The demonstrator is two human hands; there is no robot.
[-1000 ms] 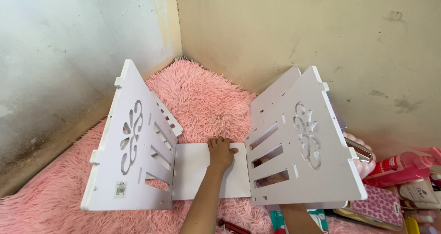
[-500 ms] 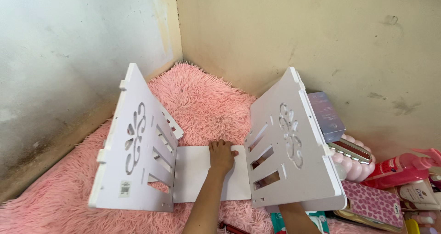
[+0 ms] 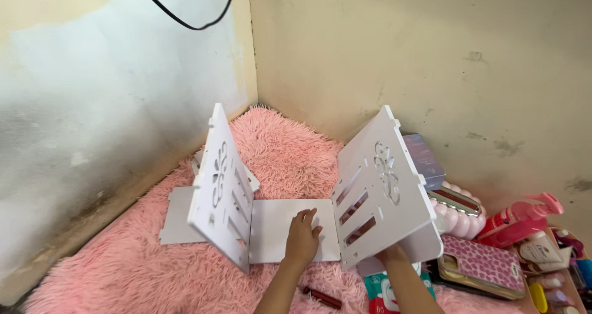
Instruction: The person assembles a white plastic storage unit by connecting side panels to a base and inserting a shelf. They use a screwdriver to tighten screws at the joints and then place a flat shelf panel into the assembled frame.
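Pink phone case [image 3: 480, 263], red pen [image 3: 322, 297], spray bottle [image 3: 519, 218]

Open gap between upright side panels [image 3: 225, 194]

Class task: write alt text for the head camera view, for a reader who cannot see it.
A left hand presses a flat white board between two upright white carved panels; the right hand grips the right panel. All sit on a pink rug in a wall corner.
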